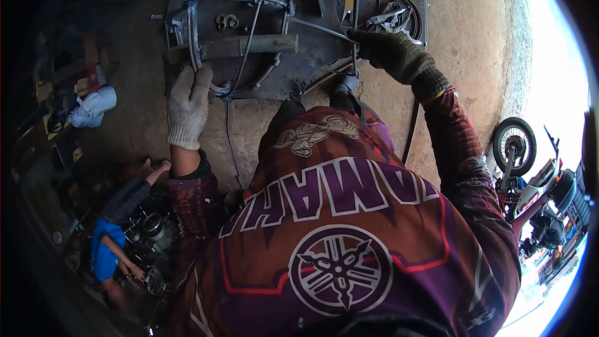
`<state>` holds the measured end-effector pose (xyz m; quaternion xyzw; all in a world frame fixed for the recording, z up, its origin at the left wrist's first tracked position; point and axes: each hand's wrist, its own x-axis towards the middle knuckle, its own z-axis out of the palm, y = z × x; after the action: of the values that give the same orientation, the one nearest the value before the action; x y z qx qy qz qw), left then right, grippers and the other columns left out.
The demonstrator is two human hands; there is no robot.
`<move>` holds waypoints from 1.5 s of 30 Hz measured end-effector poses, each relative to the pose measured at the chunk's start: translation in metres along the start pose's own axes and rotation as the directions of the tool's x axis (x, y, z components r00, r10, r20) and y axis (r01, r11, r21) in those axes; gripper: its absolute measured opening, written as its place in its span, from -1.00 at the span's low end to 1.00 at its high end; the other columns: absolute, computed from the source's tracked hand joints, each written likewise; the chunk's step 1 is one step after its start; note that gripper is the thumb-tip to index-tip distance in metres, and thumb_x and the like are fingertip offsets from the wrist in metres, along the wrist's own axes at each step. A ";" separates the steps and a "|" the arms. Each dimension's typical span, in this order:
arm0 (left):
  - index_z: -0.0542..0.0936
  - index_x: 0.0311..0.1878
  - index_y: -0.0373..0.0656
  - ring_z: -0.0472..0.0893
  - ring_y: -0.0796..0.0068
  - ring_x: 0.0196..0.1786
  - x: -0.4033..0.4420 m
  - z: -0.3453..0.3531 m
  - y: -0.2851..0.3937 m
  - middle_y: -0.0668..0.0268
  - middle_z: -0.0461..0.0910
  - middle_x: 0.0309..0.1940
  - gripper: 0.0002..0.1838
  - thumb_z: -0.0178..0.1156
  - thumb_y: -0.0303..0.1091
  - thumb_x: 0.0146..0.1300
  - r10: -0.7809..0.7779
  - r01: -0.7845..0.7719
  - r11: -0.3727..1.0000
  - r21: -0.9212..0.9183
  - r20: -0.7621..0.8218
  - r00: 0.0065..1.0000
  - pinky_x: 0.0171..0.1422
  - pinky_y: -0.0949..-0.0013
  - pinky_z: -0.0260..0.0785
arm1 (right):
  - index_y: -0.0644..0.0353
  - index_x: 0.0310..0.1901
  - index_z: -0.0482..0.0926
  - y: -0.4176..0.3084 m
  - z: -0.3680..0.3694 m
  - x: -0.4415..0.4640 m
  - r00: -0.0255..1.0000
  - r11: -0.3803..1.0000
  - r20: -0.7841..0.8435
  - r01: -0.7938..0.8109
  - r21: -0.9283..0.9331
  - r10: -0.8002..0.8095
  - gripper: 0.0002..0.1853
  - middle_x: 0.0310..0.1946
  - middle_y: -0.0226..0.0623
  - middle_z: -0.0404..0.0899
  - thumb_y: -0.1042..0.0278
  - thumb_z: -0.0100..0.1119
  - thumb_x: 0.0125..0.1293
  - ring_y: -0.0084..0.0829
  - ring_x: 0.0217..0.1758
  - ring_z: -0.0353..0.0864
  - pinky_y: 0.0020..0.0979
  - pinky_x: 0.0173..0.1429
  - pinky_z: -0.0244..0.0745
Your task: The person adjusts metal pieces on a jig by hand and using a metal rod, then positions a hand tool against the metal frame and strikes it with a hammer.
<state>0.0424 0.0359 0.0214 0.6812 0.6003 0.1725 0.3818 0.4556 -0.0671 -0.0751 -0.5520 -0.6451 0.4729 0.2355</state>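
A dark steel plate [312,68] lies in front of me, with a welded metal frame [194,34] of curved and straight rods on it. My left hand [188,103], in a white knitted glove, has its fingertips round the curved bar at the frame's near left. In a dark, dirty glove, my right hand [399,56] is closed at the end of a thin rod [321,28], beside a long upright bar. A flat metal bar [268,45] crosses the frame. Several metal rings [227,21] sit inside it.
Coiled metal [415,22] lies at the plate's right. A person in blue [107,246] is beside machine parts [153,228] at lower left. A motorcycle [530,181] stands at right, near another person [549,231]. A white cloth bundle [93,107] is at left.
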 end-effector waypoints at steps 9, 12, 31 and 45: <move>0.65 -0.02 -0.31 0.63 0.44 -0.18 0.002 0.000 0.007 0.21 0.69 -0.24 -0.69 0.20 -0.19 0.52 -0.013 0.012 0.997 0.071 0.012 1.000 -0.07 0.33 0.44 | 0.03 0.41 0.49 -0.037 -0.003 -0.008 0.999 0.968 -0.046 -0.037 -0.248 0.027 -0.50 -0.01 -0.14 0.74 0.38 0.22 0.44 -0.26 -0.04 0.76 -0.28 0.03 0.64; 0.66 -0.02 -0.31 0.64 0.42 -0.17 0.001 0.000 0.003 0.21 0.70 -0.22 -0.69 0.19 -0.19 0.53 0.028 -0.028 0.998 0.061 0.010 1.000 -0.06 0.32 0.45 | 0.04 0.40 0.49 -0.020 0.006 -0.004 0.999 0.953 -0.030 -0.033 -0.302 0.025 -0.50 0.05 -0.15 0.73 0.40 0.22 0.44 -0.28 0.00 0.76 -0.30 0.06 0.64; 0.65 -0.02 -0.34 0.66 0.22 -0.18 0.004 0.007 -0.010 0.09 0.69 -0.23 -0.57 0.16 -0.06 0.53 0.103 -0.101 0.994 0.049 -0.031 0.994 -0.06 0.24 0.45 | 0.16 0.38 0.50 -0.078 -0.004 -0.042 0.975 0.986 -0.208 -0.111 -0.121 0.084 -0.55 -0.05 -0.17 0.74 0.29 0.19 0.51 -0.38 -0.05 0.76 -0.35 0.06 0.64; 0.67 -0.13 -0.28 0.68 0.12 -0.36 0.010 0.002 -0.017 0.05 0.68 -0.39 -0.64 0.23 -0.11 0.47 0.215 -0.216 0.976 0.035 0.016 0.976 -0.26 0.16 0.44 | 0.05 0.59 0.17 -0.161 0.032 -0.042 0.880 0.659 0.081 -0.409 0.631 0.469 -0.30 -0.08 -0.47 0.49 0.34 0.20 0.49 -0.59 -0.21 0.55 -0.45 -0.24 0.63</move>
<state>0.0346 0.0447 0.0057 0.7502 0.5238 0.1978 0.3518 0.3618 -0.1085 0.0601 -0.6000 -0.2848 0.6786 0.3138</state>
